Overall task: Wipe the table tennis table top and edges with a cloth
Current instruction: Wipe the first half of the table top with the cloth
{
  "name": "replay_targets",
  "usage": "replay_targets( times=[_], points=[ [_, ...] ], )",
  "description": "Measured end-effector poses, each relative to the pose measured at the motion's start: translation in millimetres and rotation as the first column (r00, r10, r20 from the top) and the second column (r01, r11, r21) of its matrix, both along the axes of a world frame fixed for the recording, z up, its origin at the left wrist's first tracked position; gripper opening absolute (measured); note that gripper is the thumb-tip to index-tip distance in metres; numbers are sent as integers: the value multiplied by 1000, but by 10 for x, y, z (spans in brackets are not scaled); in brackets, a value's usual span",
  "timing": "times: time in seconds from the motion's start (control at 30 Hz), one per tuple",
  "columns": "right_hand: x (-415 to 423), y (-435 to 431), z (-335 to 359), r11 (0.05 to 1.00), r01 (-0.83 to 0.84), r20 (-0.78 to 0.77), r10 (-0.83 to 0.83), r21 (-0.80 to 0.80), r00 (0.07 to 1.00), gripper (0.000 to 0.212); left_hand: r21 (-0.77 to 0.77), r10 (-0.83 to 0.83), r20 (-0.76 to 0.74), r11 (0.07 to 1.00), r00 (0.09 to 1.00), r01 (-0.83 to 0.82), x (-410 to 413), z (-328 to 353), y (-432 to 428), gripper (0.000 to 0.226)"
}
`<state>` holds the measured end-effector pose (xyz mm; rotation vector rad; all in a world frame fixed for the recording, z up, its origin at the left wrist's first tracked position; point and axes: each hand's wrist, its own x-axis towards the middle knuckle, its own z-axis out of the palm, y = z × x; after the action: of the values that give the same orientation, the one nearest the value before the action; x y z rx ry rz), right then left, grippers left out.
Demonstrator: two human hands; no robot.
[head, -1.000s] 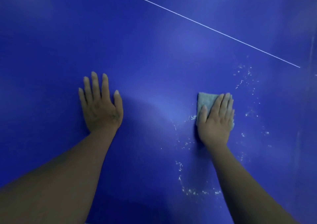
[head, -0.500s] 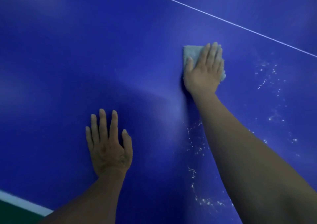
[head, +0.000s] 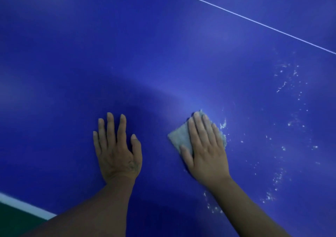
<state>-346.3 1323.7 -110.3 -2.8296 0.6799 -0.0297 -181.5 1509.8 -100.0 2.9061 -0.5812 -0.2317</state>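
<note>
Since half a second ago the right hand [head: 205, 149] has drawn the cloth [head: 179, 138] back down the table top [head: 127, 55], away from the thin white line [head: 254, 21], so it now sits level with the left hand [head: 116, 149], which has kept its place. The right hand's four fingers [head: 198, 127] lie straight and close together, flat on the one cloth, and the thumb stretches along the cloth's near left edge; nothing is curled or pinched, the palm simply presses the cloth down. The cloth is a single pale grey folded square, turned corner-up, showing to the left of the fingers and past their tips, with a ragged fringe peeking out on the right. The left hand's fingers [head: 111, 126] are straight and slightly spread, thumb held out to the side, palm down on the bare blue surface, holding nothing. The two hands are near each other but apart. Two bare forearms run down to the lower border. White specks [head: 283, 84] are scattered in a loose arc to the right of the cloth, with some just beside its fringe and another patch below the right wrist. One white edge stripe [head: 23, 205] crosses the lower left corner, with green floor [head: 11, 216] beyond it.
</note>
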Motion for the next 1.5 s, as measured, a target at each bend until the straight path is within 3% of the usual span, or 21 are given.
replay_targets(
  times=[0.17, 0.27, 0.43, 0.57, 0.8, 1.0, 1.2, 1.37, 1.5],
  points=[
    [823, -429, 1, 960, 277, 0, -277, -32, 961, 73, -17, 0, 5, 1000, 1000, 0, -6, -20, 10, 68],
    [1154, -431, 12, 938, 344, -17, -345, -29, 938, 73, -26, 0, 18, 1000, 1000, 1, -5, -27, 9, 67],
    [730, 62, 8, 990, 140, 38, -140, -12, 989, 69, -46, 1, 39, 999, 999, 1, 4, -43, 18, 65],
    [564, 182, 46, 994, 106, 26, -107, 29, 994, 55, -63, 2, 56, 998, 998, 2, 6, -61, 14, 64],
    [1840, -224, 163, 994, 107, -34, -107, -24, 994, 55, -87, 15, 81, 996, 997, -8, 3, -81, 17, 62],
    [2708, -106, 227, 977, -210, -76, 211, 17, 974, 65, -101, 23, 97, 995, 995, -13, 5, -106, 23, 60],
    [1783, -15, 134, 892, -452, -8, 451, -14, 892, 60, -181, 48, 119, 983, 992, -26, 6, -126, 36, 58],
    [669, 4, 105, 913, -406, -47, 407, 31, 912, 76, -170, 44, 119, 985, 992, -23, 7, -162, 48, 57],
    [562, 39, 150, 968, -235, -13, 238, 90, 971, 77, -168, 51, 111, 985, 992, -32, 2, -159, 30, 58]
  ],
)
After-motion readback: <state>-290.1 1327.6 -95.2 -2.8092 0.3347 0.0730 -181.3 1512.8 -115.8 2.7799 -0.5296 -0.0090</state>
